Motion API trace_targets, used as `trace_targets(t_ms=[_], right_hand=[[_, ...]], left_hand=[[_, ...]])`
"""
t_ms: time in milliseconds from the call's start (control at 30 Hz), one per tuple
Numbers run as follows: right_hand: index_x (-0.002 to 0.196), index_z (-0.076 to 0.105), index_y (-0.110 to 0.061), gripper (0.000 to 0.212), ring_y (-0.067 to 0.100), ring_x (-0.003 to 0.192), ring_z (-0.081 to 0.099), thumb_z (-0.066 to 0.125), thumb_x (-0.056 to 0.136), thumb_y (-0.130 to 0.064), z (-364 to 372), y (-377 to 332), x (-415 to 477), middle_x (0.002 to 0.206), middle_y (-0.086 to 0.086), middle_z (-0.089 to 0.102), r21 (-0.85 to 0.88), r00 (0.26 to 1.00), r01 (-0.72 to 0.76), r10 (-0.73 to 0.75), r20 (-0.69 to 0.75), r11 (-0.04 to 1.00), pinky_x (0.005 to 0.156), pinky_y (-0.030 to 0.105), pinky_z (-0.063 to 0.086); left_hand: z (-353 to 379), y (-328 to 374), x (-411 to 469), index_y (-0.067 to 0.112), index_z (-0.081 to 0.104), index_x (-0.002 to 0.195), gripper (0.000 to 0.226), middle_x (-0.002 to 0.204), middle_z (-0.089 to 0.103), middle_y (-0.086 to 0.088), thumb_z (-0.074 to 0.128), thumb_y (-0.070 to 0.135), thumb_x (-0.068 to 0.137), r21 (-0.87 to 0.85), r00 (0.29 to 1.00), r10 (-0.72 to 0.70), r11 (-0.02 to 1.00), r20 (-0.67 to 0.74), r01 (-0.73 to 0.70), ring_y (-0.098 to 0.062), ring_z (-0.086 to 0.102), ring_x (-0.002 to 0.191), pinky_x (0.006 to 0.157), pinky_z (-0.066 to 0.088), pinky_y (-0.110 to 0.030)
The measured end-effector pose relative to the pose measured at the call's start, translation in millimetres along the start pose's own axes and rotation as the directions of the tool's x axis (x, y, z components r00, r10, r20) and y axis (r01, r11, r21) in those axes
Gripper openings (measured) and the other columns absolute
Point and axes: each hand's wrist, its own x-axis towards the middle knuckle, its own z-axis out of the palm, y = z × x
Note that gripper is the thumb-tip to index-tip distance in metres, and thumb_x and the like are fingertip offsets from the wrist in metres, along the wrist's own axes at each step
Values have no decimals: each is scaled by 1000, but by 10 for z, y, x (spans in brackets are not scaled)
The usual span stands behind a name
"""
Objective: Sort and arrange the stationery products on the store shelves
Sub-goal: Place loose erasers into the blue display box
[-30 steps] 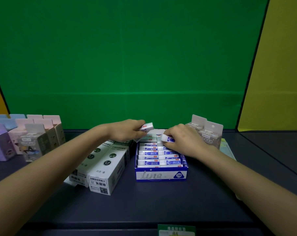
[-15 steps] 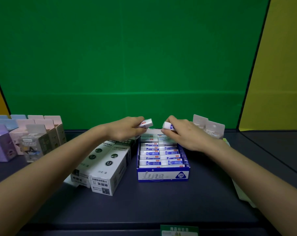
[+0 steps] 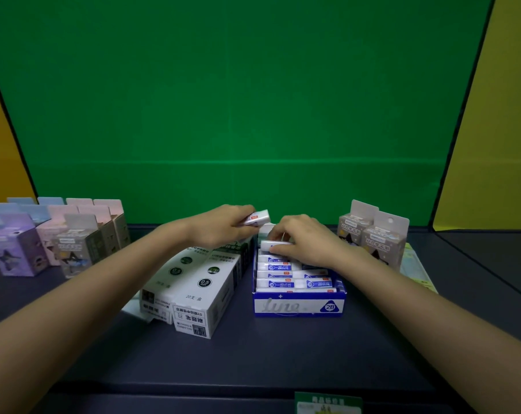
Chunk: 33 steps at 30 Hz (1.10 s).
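At the far left of the dark shelf [image 3: 283,354] stands a cluster of small hang-tab cartons [image 3: 59,237] in purple, blue, pink and grey; their print is too small to read. Right of them, two white refill boxes [image 3: 193,288] lie side by side, angled toward the near edge, marked "0.5" in a dark circle and "20" with characters on the top face. The left hand [image 3: 223,227] hovers above the far end of these boxes, thumb and fingers pinching a white eraser [image 3: 256,218] clear of everything below; a small red mark shows on its sleeve. Just right sits the blue display tray [image 3: 298,306], its front reading "2B" in a triangle beside faint script lettering. Rows of white erasers with blue sleeves fill it. The right hand [image 3: 307,240] rests over the tray's far rows, fingers pressed onto a second eraser [image 3: 275,245] lying on the stack. Further right stand two grey hang-tab cartons [image 3: 372,234] with illegible print.
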Motion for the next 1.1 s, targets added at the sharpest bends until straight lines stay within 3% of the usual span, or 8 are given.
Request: trace_targets(t_ms=[167,433,633,733,800,867,933,1100], right_hand=[[106,66,-18,28,23,98,61,66,81,-30,48,-35,54,107,4,67,13,996,-2,3,-90,1000,82,33,47],[96,67,-19,19,24,94,62,67,77,-23,81,-44,50,101,4,69,14,998,-18,19,-68,1000,82,38,52],[106,69,-17,27,26,103,59,56,82,-13,68,-69,-11,112,5,66,-9,999,21,-21,-30,1000,89,41,49],[114,64,-17,31,23,108,57,57,84,-22,27,-42,-34,118,4,62,-10,1000,15,-15,3,1000,92,37,46],[120,59,-15,40,18,101,60,63,82,-26,-30,-20,-58,117,3,63,131,998,-40,47,-48,991,92,32,47],[124,56,-16,49,14,90,65,70,78,-25,-102,-24,-98,116,-1,63,388,986,-85,135,-103,918,88,29,50],[125,56,-18,54,12,91,68,74,75,-24,-162,-26,-141,115,-3,64,542,981,-101,174,-85,834,87,24,50],[97,73,-25,29,14,96,68,79,69,-23,-176,25,-191,96,0,76,637,974,-119,216,-76,762,95,37,51]], left_hand=[[-17,2,-39,10,44,85,17,70,44,1,46,24,94,-4,1000,3,1000,-5,-3,-17,38,66,60,31,-29],[0,-6,-49,14,42,80,17,67,42,5,46,23,94,-22,1000,10,1000,-10,-10,-14,36,61,58,30,-26],[14,0,-30,23,37,70,25,65,41,5,47,22,93,-26,1000,16,1000,-17,-17,-13,35,61,57,29,-25],[28,4,-9,19,41,74,20,65,42,5,48,23,93,-46,1000,28,999,-9,-29,-13,35,59,56,29,-25],[37,15,4,17,44,77,18,64,42,6,49,23,93,-67,999,43,997,-7,-43,-9,36,57,54,29,-22],[43,47,20,17,46,76,17,63,43,7,51,22,92,-92,998,63,994,-3,-63,-3,36,53,52,30,-18],[52,98,43,17,47,74,18,60,43,8,53,22,91,-126,997,75,989,11,-73,0,39,48,50,31,-14],[92,182,91,10,54,77,15,62,43,4,56,18,89,-225,996,71,973,47,-58,-1,35,49,49,28,-14]])
